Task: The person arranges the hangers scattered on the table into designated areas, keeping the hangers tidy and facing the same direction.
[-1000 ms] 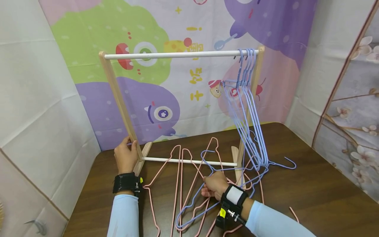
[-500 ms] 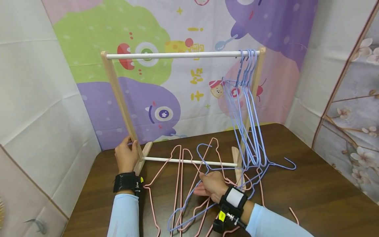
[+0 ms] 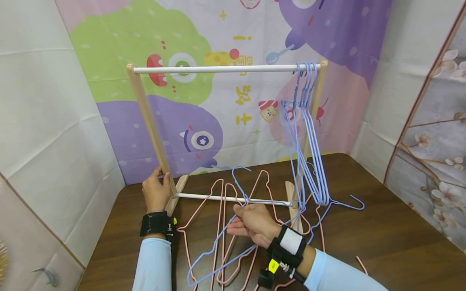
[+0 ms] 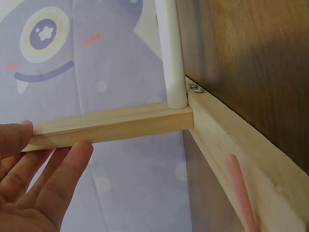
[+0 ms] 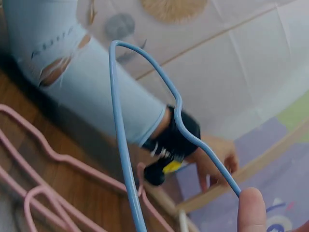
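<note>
My left hand (image 3: 156, 196) holds the rack's left wooden post (image 3: 149, 121) low down; the left wrist view shows thumb and fingers (image 4: 72, 164) on opposite sides of that post (image 4: 111, 126). A blue clothes hanger (image 3: 236, 180) is pinched near its neck by my right hand (image 3: 256, 226). Its hook points up and away, and one arm of the hanger (image 5: 117, 111) loops toward the near left. Pink hangers (image 3: 219, 214) lie beneath, partly hidden by the right hand. Several blue hangers (image 3: 322, 182) hang at the right end of the rack's white top bar (image 3: 218, 69).
Another blue hanger lies on the brown table (image 3: 393, 234) at the right, its hook (image 3: 358, 207) pointing outward. The rack's white lower bar (image 3: 200, 196) crosses behind the pink hangers. A printed cartoon cloth (image 3: 236, 133) hangs close behind the rack.
My right hand has moved left and slightly up, drawing the blue hanger left across the pink ones. The hung blue hangers sway slightly. My left hand keeps its hold on the post.
</note>
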Available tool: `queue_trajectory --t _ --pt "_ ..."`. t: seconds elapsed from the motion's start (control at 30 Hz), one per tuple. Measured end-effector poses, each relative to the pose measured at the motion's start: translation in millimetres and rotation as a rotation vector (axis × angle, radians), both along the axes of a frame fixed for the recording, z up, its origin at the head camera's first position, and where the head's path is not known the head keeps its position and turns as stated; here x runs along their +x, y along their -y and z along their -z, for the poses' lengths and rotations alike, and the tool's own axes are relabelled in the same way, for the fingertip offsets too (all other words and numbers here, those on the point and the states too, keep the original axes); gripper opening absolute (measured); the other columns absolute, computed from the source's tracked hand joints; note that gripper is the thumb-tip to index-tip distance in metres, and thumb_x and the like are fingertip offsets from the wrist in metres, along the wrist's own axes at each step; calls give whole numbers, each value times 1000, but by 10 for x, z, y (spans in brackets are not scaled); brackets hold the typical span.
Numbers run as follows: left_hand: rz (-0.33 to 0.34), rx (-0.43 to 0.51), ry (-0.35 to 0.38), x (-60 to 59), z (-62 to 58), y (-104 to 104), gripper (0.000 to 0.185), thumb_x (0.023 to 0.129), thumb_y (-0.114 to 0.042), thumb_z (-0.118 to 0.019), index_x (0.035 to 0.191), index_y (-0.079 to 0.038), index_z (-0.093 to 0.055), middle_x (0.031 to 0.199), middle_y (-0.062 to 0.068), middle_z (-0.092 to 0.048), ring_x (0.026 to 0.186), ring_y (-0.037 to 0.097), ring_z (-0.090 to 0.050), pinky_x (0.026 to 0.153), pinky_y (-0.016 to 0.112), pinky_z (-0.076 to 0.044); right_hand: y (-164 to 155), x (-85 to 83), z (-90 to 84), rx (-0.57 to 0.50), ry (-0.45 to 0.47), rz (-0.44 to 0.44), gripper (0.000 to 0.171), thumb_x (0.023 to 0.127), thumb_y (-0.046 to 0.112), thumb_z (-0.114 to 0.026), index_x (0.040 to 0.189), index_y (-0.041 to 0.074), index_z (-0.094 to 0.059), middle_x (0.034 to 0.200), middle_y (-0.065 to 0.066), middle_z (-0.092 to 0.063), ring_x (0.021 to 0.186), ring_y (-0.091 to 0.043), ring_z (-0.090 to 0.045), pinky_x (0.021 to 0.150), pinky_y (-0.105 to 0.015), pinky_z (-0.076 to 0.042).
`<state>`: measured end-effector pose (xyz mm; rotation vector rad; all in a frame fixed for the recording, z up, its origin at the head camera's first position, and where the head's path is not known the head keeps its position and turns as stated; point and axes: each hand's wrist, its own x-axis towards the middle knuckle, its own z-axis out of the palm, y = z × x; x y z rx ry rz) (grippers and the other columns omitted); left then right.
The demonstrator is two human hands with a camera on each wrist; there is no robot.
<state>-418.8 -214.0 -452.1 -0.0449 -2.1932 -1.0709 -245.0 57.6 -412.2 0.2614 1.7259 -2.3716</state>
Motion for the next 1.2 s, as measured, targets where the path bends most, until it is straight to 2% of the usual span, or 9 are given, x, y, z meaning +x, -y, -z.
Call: queue_trajectory --t 0.37,0.63,0.8,0.93,1.2 --pt "8 -7 5 -1 24 -14 30 99 -12 -68 126 0 -69 113 21 -73 99 45 -70 89 60 -52 114 196 -389 -39 -44 -161 22 108 13 -52 92 -2 -55 70 -7 -61 59 -13 -71 68 -30 -61" --pt "6 -2 11 14 3 -20 30 99 -12 -68 127 0 -69 114 21 -73 101 45 -70 90 60 -52 149 316 -585 6 -108 -264 17 106 12 -54 92 3 -55 75 -7 -62 57 -10 -66 59 -28 -60" --pt "0 -3 15 7 -3 -4 29 99 -12 -67 126 0 -69 113 21 -73 101 44 -70 90 60 -52 123 326 -695 38 -157 -283 16 105 13 -57 92 4 -57 76 -5 -61 57 -7 -62 55 -23 -56" --pt "1 -1 20 23 7 -5 29 99 -12 -67 126 0 -69 113 21 -73 97 44 -71 88 59 -53 87 334 -757 37 -191 -312 7 101 7 -62 103 2 -57 79 -3 -64 61 -8 -62 56 -22 -55" --pt "-8 -8 22 27 -1 -14 29 99 -12 -67 125 1 -69 113 22 -73 100 45 -70 89 60 -52 -39 400 -908 58 -233 -382 43 96 -3 -64 134 -9 -46 87 -7 -69 72 -13 -65 60 -24 -55"
